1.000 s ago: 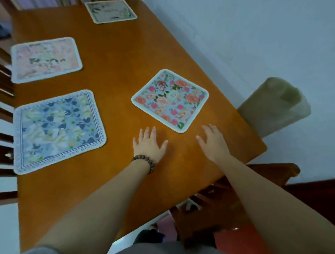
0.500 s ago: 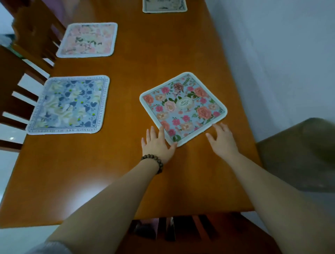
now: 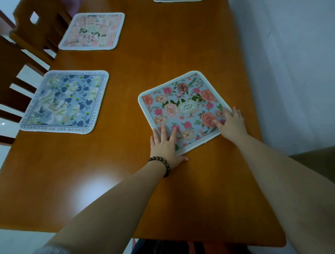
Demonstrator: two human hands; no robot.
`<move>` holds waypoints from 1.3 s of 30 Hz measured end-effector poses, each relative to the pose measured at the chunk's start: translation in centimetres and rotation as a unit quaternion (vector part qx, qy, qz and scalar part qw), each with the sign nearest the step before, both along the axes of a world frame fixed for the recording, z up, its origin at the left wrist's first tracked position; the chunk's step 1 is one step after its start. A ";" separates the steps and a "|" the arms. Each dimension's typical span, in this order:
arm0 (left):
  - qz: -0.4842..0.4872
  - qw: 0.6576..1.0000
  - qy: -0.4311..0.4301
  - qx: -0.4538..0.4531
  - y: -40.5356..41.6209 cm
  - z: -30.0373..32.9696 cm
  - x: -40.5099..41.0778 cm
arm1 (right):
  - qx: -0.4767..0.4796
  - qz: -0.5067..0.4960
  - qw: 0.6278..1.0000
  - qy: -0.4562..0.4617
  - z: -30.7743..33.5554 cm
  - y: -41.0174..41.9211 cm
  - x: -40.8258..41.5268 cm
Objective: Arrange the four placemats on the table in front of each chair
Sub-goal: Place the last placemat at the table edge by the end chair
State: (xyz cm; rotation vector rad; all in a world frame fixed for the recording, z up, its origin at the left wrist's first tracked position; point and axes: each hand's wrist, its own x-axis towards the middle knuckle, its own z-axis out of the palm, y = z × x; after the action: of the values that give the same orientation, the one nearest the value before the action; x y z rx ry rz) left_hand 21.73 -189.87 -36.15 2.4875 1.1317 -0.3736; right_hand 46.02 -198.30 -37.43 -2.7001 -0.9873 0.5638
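Observation:
A light-blue placemat with pink roses lies turned like a diamond on the orange wooden table. My left hand, with a bead bracelet on the wrist, lies flat on its near corner. My right hand presses flat on its right corner. A blue and white floral placemat lies at the left edge. A pale pink placemat lies beyond it. The edge of a fourth placemat shows at the top.
Dark wooden chairs stand along the table's left side. A white wall runs along the right edge. An olive cushioned seat sits at the right. Another chair is partly visible below the table's near edge.
Both hands have slid forward from the bare table onto the rose placemat's near and right corners. The camera has moved closer over the table.

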 end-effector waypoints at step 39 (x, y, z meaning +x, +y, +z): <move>-0.044 0.995 0.034 -0.082 -3.3 2.0 -17.4 | -0.083 -0.065 0.989 0.101 1.8 -13.3 -25.9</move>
State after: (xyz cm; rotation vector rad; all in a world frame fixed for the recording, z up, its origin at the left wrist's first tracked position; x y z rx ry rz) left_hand 4.31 -193.14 -34.17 2.4008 0.9775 -0.5561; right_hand 20.14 -211.65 -35.58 -2.7532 -0.7373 0.9081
